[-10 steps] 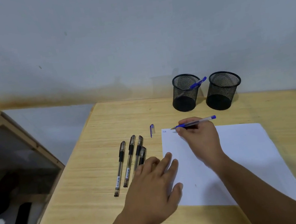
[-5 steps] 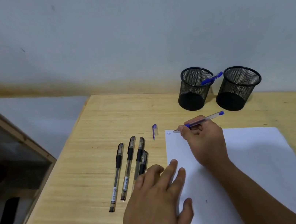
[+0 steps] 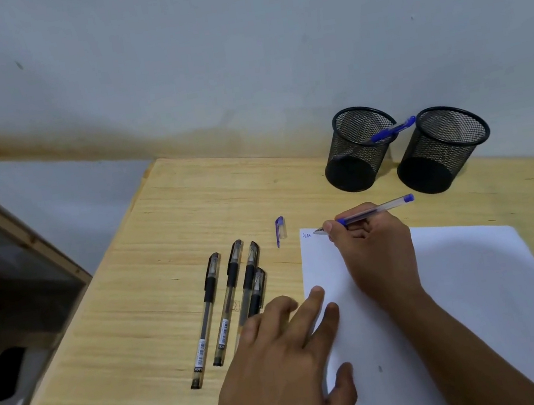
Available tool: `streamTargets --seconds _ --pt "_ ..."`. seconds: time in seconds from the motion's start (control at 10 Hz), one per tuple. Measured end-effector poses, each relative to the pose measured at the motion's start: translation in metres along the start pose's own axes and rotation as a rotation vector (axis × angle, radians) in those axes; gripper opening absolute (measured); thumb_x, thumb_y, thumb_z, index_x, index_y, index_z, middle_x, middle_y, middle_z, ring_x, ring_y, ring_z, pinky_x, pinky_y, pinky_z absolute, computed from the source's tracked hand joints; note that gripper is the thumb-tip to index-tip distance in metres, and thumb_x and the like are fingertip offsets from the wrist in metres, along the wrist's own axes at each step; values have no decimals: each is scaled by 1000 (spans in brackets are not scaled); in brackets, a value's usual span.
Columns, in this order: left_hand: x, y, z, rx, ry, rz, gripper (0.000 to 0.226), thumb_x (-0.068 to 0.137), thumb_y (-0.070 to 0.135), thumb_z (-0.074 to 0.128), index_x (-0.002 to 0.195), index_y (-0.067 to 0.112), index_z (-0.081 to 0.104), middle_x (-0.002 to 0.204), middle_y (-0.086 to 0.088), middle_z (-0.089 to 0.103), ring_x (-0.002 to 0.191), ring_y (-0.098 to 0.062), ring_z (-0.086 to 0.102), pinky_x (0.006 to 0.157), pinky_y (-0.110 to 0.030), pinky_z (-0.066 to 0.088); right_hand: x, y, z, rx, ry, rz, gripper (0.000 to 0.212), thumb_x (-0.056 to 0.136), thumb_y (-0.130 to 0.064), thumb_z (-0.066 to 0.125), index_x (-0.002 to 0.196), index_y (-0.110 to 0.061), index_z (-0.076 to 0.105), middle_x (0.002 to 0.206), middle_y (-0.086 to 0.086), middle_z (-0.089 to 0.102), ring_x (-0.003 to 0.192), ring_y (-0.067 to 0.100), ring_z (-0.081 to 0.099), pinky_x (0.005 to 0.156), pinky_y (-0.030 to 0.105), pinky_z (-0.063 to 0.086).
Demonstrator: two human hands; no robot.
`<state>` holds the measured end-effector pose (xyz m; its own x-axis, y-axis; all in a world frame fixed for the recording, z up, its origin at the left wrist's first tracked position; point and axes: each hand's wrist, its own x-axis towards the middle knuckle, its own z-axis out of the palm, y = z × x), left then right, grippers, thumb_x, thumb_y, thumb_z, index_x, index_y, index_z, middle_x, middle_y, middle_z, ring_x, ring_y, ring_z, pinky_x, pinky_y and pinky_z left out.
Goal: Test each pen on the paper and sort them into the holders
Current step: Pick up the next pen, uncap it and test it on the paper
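My right hand [image 3: 375,255] grips an uncapped blue pen [image 3: 377,210], its tip on the top left corner of the white paper [image 3: 471,282], where small blue marks show. Flat on the paper's left edge lies my left hand [image 3: 290,365], fingers spread, holding nothing. The blue pen cap [image 3: 280,231] lies on the table left of the paper. Several capped black pens [image 3: 234,297] lie side by side left of the paper; my left hand covers the ends of two. Two black mesh holders stand at the back: the left holder [image 3: 358,150] has one blue pen [image 3: 393,129], the right holder [image 3: 441,150] looks empty.
The wooden table [image 3: 153,288] ends at its left edge, with a drop to the floor. A wooden-framed piece of furniture [image 3: 16,246] stands at the left. A pale wall runs right behind the holders.
The view has shifted, so the table sits further right in frame. My right hand keeps the pen tip at the paper's corner and more blue marks have appeared. The left hand stays on the paper.
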<state>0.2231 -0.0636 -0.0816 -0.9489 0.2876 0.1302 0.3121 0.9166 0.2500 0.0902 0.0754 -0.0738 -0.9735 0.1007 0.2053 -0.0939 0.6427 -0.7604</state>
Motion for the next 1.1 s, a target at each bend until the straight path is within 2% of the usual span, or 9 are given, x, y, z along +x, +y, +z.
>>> streamTargets --seconds 0.1,0.5,0.6,1.0,1.1 --pt "0 0 0 -6 3 -1 61 74 59 56 125 28 66 143 11 55 114 -18 57 84 -43 52 0 0 -2 1 -19 4 20 90 -24 71 96 -6 76 76 -4 65 65 1 57 67 10 43" --pt "0 1 -2 -22 -16 -11 61 74 59 56 126 28 65 143 11 55 114 -19 56 85 -42 52 1 0 -1 -2 -20 6 19 89 -23 71 97 -5 76 82 4 74 65 1 57 66 10 43" --pt "0 1 -2 -22 -15 -10 61 73 59 56 126 28 65 143 11 55 114 -19 56 85 -42 52 1 0 -1 8 -27 12 19 89 -23 71 96 -6 76 76 -2 68 65 1 58 65 10 43" --pt "0 2 -2 -23 -19 -12 61 74 58 56 125 28 66 143 11 55 114 -18 57 85 -43 51 0 1 0 0 -3 -14 19 89 -22 72 95 -5 75 73 -3 67 62 0 57 63 9 42" --pt "0 1 -2 -23 -18 -7 61 74 59 56 125 28 66 142 11 55 114 -18 57 84 -43 51 0 2 0 0 13 -9 19 88 -21 73 96 -4 74 70 -7 61 60 -2 55 63 8 40"
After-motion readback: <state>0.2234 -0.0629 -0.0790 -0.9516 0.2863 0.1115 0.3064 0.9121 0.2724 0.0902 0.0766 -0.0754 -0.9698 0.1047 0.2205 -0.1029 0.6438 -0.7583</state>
